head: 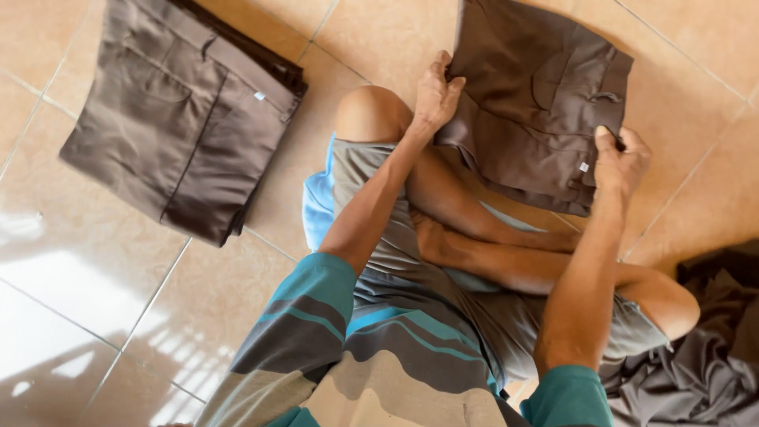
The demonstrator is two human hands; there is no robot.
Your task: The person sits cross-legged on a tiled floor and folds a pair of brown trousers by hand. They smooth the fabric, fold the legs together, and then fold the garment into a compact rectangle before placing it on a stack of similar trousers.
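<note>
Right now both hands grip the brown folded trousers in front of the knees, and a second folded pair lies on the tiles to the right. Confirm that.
One detail is wrong. The head view shows the left hand and right hand gripping the brown folded trousers, but the second folded pair lies on the tiles to the left, not the right. To the right is only a crumpled dark cloth.

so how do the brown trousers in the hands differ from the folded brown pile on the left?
The held brown trousers are gripped at the edges by the left hand and right hand; the brown folded pile lies untouched. The held pair is single, the pile stacked. Both are folded on the tiled floor.
</note>
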